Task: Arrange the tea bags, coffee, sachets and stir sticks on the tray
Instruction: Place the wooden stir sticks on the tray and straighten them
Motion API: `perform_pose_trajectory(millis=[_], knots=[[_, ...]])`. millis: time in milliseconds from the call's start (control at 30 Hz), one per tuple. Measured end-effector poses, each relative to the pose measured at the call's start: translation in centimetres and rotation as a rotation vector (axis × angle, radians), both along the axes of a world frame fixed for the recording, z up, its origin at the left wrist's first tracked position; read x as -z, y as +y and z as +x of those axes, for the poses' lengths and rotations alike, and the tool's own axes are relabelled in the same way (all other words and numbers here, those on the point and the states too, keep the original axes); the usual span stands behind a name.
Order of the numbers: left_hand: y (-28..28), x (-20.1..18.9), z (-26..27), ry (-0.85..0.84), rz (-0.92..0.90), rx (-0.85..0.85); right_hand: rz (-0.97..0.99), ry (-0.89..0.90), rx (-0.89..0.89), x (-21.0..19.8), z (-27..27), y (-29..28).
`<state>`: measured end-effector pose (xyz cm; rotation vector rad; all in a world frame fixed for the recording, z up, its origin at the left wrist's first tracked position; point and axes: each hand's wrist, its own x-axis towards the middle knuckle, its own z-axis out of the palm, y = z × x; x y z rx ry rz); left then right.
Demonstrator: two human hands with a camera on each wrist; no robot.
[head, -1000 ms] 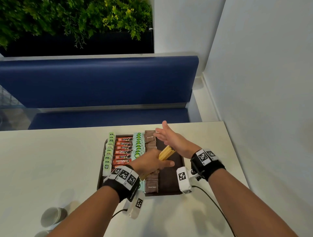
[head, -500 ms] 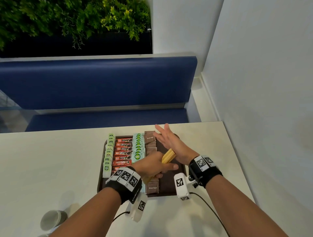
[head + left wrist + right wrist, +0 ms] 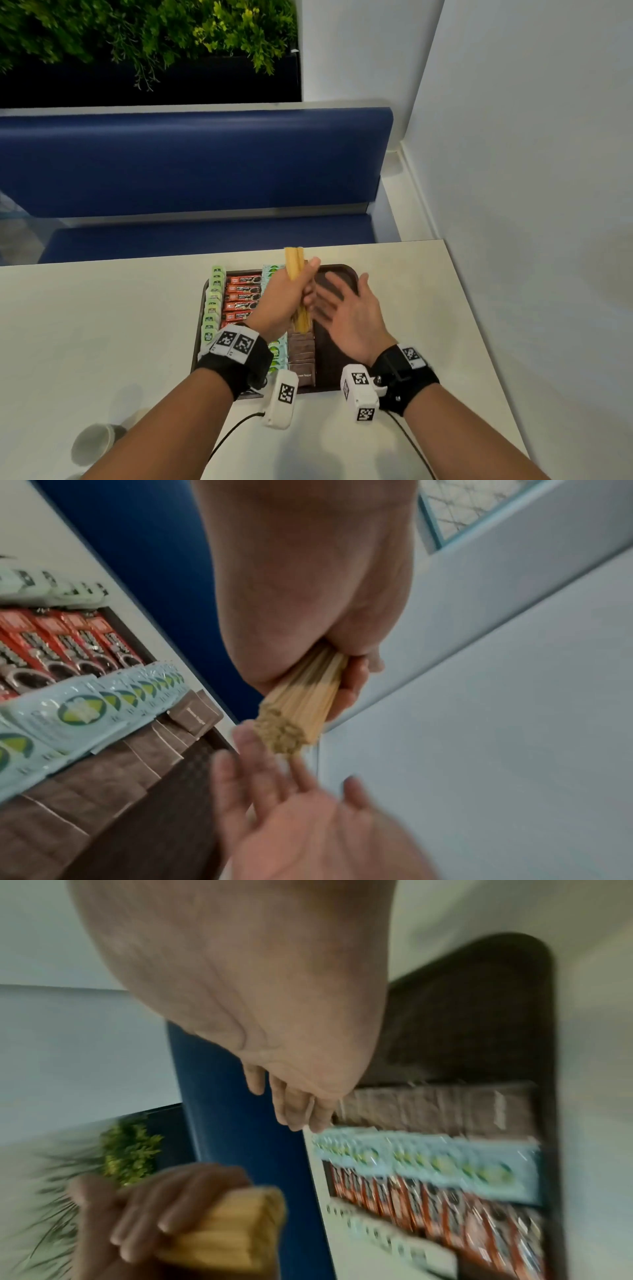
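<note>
A dark brown tray (image 3: 344, 270) lies on the white table. It carries rows of green tea bags (image 3: 213, 301), red coffee sachets (image 3: 242, 297), pale blue sachets (image 3: 276, 353) and brown sugar sachets (image 3: 301, 356). My left hand (image 3: 287, 294) grips a bundle of wooden stir sticks (image 3: 295, 267), nearly upright above the tray; the bundle (image 3: 301, 696) shows end-on in the left wrist view. My right hand (image 3: 346, 308) is flat with spread fingers just right of the bundle's lower end, over the tray's bare right strip. The right wrist view is blurred.
A paper cup (image 3: 92, 443) sits at the table's near left. A blue bench (image 3: 191, 161) runs behind the table and a white wall (image 3: 531, 171) closes the right side. Bare table (image 3: 102, 325) lies left of the tray.
My left hand swung the stir stick bundle from slanting low over the tray to nearly upright and farther back. My right hand dropped from the bundle's far end to beside its lower end.
</note>
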<state>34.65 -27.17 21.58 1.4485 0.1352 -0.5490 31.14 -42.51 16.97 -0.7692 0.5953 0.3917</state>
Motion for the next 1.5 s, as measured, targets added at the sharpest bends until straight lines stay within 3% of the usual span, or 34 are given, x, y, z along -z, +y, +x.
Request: perform_pose_trajectory(millis=[100, 267, 367, 533, 600, 700, 800, 867, 967, 1067, 1333, 1500], knots=[[-0.6, -0.8, 0.2, -0.047, -0.089, -0.107, 0.195, 0.122, 0.018, 0.6, -1.9, 1.8], [-2.8, -1.7, -1.8, -0.150, -0.043, -0.122, 0.511, 0.181, 0.075, 0.2, -2.0, 5.0], [-3.3, -1.8, -2.7, -0.182, 0.020, -0.123, 0.538, 0.257, 0.148, 0.7, -1.0, 5.1], [-3.3, -2.0, -3.2, -0.196, 0.018, -0.098, 0.678, 0.171, 0.118, 0.7, -1.8, 5.8], [-3.1, -2.0, -3.1, -0.193, 0.025, -0.059, 0.574, 0.175, 0.094, 0.1, -2.0, 5.9], [-2.2, -1.6, -2.3, -0.173, 0.068, -0.066, 0.189, 0.064, 0.010, -0.8, -2.3, 4.7], [-1.1, -0.8, -1.7, -0.058, 0.026, -0.112, -0.236, -0.109, -0.084, -0.3, -2.7, 2.1], [-0.9, -0.2, -1.7, 0.048, -0.024, -0.132, -0.371, -0.196, -0.183, -0.4, -2.8, 1.1], [-1.2, 1.0, -2.1, 0.117, -0.019, -0.097, -0.357, -0.233, -0.414, -1.2, -2.4, 0.9], [-1.1, 2.7, -2.0, 0.134, 0.126, -0.023, -0.291, -0.233, -0.534, -1.4, -1.9, 0.6], [-0.3, 4.0, -1.1, 0.245, 0.224, 0.142, 0.101, -0.184, -0.420, -1.0, -2.3, 0.5], [-0.3, 4.0, -0.7, 0.406, 0.114, 0.122, 0.143, -0.149, -0.420, -0.1, -2.0, 0.6]])
